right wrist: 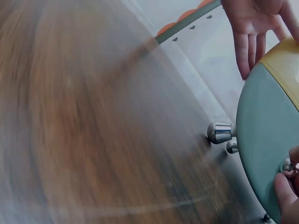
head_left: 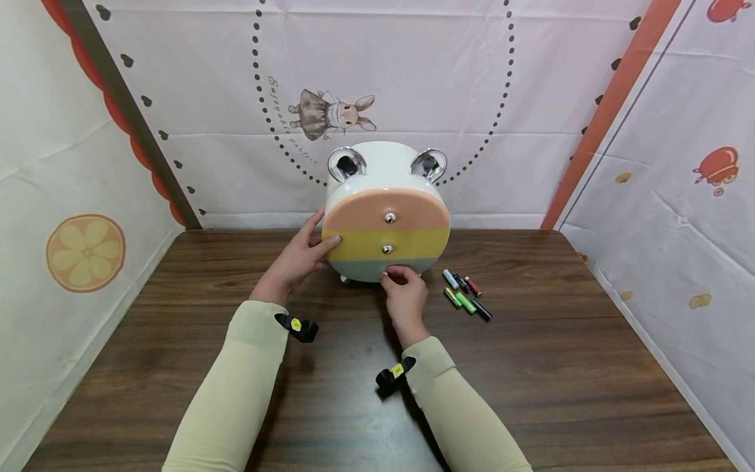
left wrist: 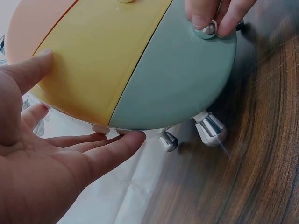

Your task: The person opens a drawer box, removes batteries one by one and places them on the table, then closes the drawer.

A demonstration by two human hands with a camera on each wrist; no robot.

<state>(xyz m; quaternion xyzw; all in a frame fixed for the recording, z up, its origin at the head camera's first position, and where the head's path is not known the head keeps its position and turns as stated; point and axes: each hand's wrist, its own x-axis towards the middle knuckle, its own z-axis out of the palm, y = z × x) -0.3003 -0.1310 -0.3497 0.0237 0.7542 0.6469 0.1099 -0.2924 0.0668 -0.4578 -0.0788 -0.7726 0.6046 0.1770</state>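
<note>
A small rounded drawer cabinet (head_left: pixel 386 210) stands on the table, with a white body, two silver ears and silver feet. Its front has three drawers: orange on top, yellow in the middle and a blue-green drawer (left wrist: pixel 173 74) at the bottom. My left hand (head_left: pixel 297 261) rests on the cabinet's left side, its thumb on the yellow front and its extended fingers along the side and lower edge. Between thumb and fingers, my right hand (head_left: pixel 406 298) pinches the silver knob (left wrist: pixel 209 30) of the blue-green drawer. That drawer's front looks level with the yellow one.
Several loose batteries (head_left: pixel 465 302), green, dark, red and light blue, lie on the brown wooden table (head_left: pixel 531 367) right of the cabinet. A printed cloth (head_left: pixel 448 72) hangs behind, and more cloth lines both sides. Each wrist wears a small black camera (head_left: pixel 389 381).
</note>
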